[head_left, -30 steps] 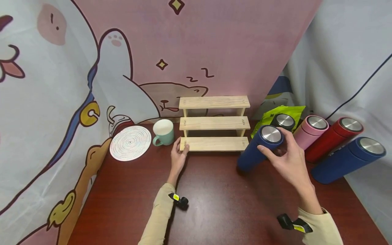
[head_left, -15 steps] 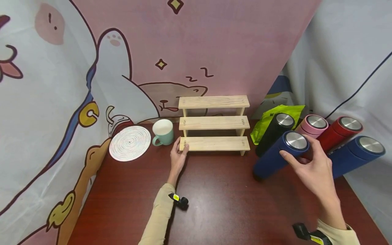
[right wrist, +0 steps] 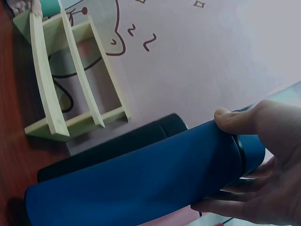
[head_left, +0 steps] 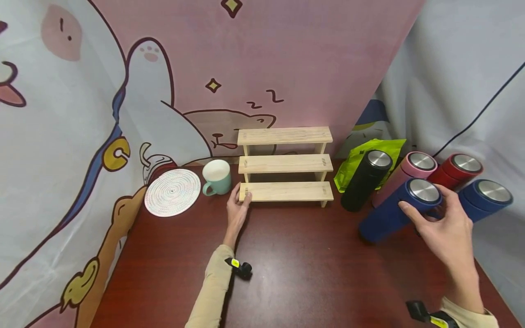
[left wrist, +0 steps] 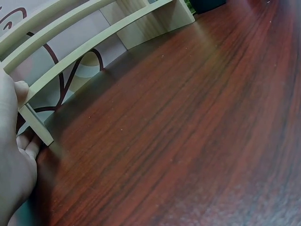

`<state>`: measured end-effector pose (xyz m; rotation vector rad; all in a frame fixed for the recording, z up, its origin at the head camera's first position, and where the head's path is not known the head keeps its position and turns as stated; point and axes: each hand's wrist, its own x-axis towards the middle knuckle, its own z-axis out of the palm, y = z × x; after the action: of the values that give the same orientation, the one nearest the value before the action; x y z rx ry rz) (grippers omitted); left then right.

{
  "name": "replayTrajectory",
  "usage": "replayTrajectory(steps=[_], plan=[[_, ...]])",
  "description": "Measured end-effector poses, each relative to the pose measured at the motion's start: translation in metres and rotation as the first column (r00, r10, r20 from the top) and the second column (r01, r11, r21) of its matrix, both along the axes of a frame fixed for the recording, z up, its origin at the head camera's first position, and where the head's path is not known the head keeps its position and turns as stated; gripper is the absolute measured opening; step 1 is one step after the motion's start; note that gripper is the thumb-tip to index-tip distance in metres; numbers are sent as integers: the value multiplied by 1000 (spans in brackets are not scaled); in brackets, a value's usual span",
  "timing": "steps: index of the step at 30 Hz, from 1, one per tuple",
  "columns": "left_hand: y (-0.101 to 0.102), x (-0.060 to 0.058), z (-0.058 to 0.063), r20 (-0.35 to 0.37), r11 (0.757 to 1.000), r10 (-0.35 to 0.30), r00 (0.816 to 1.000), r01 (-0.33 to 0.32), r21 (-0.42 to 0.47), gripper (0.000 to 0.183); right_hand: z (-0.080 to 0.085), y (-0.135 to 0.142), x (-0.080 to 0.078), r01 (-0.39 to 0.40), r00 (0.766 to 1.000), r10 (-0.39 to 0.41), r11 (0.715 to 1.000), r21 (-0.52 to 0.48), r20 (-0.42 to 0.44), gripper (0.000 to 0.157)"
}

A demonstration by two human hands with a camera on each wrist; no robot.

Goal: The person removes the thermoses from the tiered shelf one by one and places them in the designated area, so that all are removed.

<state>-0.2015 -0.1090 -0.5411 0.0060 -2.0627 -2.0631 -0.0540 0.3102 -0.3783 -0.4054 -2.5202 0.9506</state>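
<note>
My right hand (head_left: 449, 228) grips a blue thermos flask (head_left: 389, 212) near its steel-topped lid. In the right wrist view, the thumb lies on one side of the blue flask (right wrist: 136, 174) and the fingers curl round the other. My left hand (head_left: 237, 214) holds the left end of a three-step wooden shelf (head_left: 287, 191), its thumb on the lowest board. The left wrist view shows the fingers behind the shelf's leg (left wrist: 37, 125). A black flask (head_left: 365, 182), a pink one (head_left: 395, 187), a red one (head_left: 451, 171) and a second blue flask (head_left: 477, 200) stand about the right hand.
A green bag (head_left: 348, 168) stands behind the black flask. Left of the shelf are a mint-green mug (head_left: 221, 184) and a round woven mat (head_left: 172, 193). Printed cloth (head_left: 307, 68) hangs behind the dark red table (head_left: 287, 264). A black cable (head_left: 484, 109) crosses the right-hand cloth.
My right hand has carried the blue flask rightward, away from the shelf and in front of the pink flask. My left hand has stayed on the shelf's end.
</note>
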Motion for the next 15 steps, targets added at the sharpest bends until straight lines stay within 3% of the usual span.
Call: replayTrajectory(steps=[4, 11, 15], plan=[[1, -4, -7, -8, 1000, 24, 1000, -24, -10, 56, -2, 8, -1, 33, 999, -34, 999, 29, 35, 82], [1, -4, -5, 14, 1000, 17, 1000, -17, -13, 57, -8, 18, -4, 75, 995, -79, 995, 62, 68, 84], [2, -12, -20, 7, 1000, 23, 1000, -23, -1, 60, -10, 22, -5, 90, 991, -95, 994, 54, 91, 84]])
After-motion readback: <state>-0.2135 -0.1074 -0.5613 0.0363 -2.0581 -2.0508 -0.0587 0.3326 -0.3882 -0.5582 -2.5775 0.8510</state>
